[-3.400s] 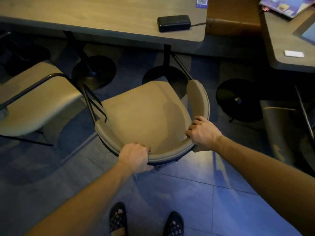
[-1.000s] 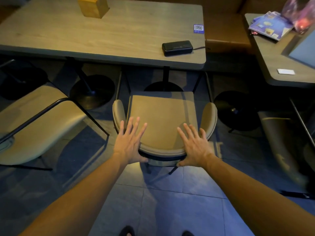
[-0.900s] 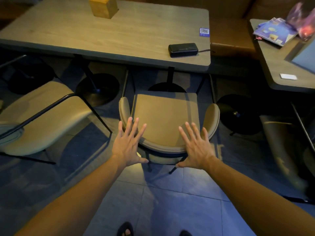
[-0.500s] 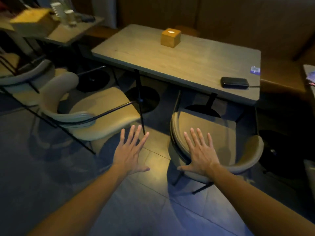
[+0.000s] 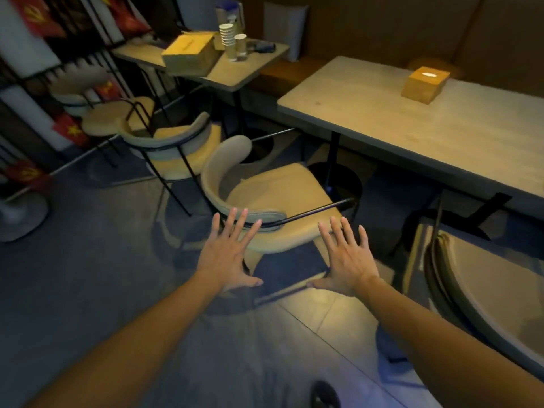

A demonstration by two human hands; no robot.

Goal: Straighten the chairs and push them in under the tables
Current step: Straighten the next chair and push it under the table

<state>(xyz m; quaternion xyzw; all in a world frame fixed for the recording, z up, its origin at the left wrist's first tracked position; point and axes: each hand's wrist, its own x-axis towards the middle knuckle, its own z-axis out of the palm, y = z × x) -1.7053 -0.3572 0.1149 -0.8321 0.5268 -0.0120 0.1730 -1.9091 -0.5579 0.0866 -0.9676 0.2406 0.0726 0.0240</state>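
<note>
Both hands, left hand (image 5: 228,262) and right hand (image 5: 347,257), hover spread and empty near the skewed chair (image 5: 273,201) beside the long table (image 5: 426,125); it looks light and rigid, best gripped by its curved backrest.

A tan cushioned chair (image 5: 273,201) with a curved backrest stands angled beside the long wooden table (image 5: 426,128), not pushed in.

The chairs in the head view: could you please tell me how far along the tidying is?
Done: the beige padded chair at right sits tucked under the long wooden table. In hand: nothing; left hand and right hand hover open. Left: the angled beige chair ahead and two beyond.
</note>
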